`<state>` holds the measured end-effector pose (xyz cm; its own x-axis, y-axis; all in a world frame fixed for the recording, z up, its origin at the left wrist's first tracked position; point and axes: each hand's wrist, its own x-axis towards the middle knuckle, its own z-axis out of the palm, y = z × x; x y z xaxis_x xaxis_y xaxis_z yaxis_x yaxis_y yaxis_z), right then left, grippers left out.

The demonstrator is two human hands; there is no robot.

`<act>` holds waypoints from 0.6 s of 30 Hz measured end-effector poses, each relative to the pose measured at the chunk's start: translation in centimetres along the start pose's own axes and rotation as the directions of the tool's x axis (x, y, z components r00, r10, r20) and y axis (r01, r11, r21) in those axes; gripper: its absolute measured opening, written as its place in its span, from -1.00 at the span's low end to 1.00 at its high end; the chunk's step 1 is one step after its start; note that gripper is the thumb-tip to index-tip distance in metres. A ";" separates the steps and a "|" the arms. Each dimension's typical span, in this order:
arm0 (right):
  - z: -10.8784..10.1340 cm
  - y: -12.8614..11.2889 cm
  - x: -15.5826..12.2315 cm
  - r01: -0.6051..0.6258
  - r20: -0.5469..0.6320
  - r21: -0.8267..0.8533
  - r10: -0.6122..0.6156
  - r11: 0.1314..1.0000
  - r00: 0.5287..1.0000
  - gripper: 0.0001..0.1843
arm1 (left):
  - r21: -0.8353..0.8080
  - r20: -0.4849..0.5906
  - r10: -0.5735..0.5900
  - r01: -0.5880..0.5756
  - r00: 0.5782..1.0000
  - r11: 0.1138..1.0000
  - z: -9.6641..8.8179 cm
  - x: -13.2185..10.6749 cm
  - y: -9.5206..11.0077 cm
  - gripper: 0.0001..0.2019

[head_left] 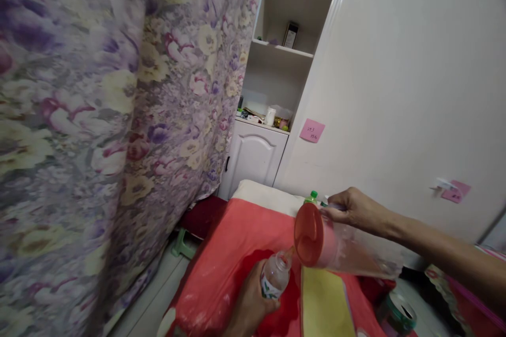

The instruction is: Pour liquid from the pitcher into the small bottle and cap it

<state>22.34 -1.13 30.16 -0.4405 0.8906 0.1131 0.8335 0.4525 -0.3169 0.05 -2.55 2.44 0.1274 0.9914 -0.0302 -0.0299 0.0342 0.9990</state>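
My right hand (351,210) grips the handle of a clear jug with a red lid (312,237). The jug is tipped on its side, its spout touching the mouth of a small clear plastic bottle (276,273). My left hand (250,305) is wrapped round the bottle's lower part and holds it tilted over the red table cover (233,253). A darker wet-looking patch spreads on the cover around the bottle. Liquid lies along the jug's lower wall.
A yellow mat (324,300) lies on the red cover. A green-capped bottle (312,197) stands behind the jug. A floral curtain (118,116) fills the left. White shelves and a cabinet (253,155) stand behind; a pink note (312,130) sticks to the wall. A round tin (397,316) sits lower right.
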 end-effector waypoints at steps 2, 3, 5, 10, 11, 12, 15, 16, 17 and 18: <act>-0.1 0.0 0.0 0.006 -0.005 -0.003 -0.006 1.000 1.000 -0.41 | -0.001 0.007 0.032 -0.032 0.999 0.999 0.0 0.0 -0.2 -0.32; -0.1 0.0 0.0 0.008 -0.006 -0.005 -0.008 1.000 1.000 -0.41 | -0.002 0.009 0.044 -0.044 0.999 0.999 0.0 0.0 -0.2 -0.31; -0.1 -0.1 0.0 0.010 -0.008 -0.005 -0.010 1.000 1.000 -0.42 | 0.001 0.008 0.053 -0.053 0.999 0.999 0.0 0.0 -0.2 -0.31; -0.2 -0.5 0.0 0.004 -0.005 -0.013 -0.004 1.000 1.000 -0.43 | 0.011 0.004 0.067 -0.067 0.998 0.998 -0.1 -0.2 0.1 -0.33; -0.2 -0.5 0.0 0.006 -0.003 -0.016 -0.006 1.000 1.000 -0.43 | 0.013 0.007 0.069 -0.069 0.998 0.998 -0.1 -0.3 0.1 -0.33; -0.2 -0.6 0.0 0.009 -0.001 -0.019 -0.009 1.000 1.000 -0.43 | 0.015 0.007 0.069 -0.069 0.998 0.998 -0.1 -0.3 0.2 -0.33; -0.2 -0.5 0.1 0.019 0.004 -0.032 -0.019 0.999 1.000 -0.44 | 0.022 0.003 0.061 -0.061 0.998 0.998 -0.1 -0.4 0.3 -0.34; -0.2 -0.5 0.1 0.018 0.003 -0.035 -0.017 0.999 1.000 -0.44 | 0.024 0.002 0.060 -0.060 0.998 0.998 -0.1 -0.4 0.4 -0.35; -0.2 -0.6 0.0 0.015 0.002 -0.038 -0.015 0.999 1.000 -0.44 | 0.026 0.004 0.060 -0.060 0.998 0.998 -0.1 -0.4 0.4 -0.35; -0.2 -0.6 0.0 0.014 -0.001 -0.041 -0.014 0.999 1.000 -0.44 | 0.027 0.006 0.063 -0.063 0.998 0.998 -0.1 -0.4 0.4 -0.34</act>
<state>21.91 -1.35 30.58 -0.4517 0.8842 0.1185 0.8403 0.4663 -0.2765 -0.07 -2.96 2.82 0.1309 0.9909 0.0327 -0.0106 -0.0316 0.9994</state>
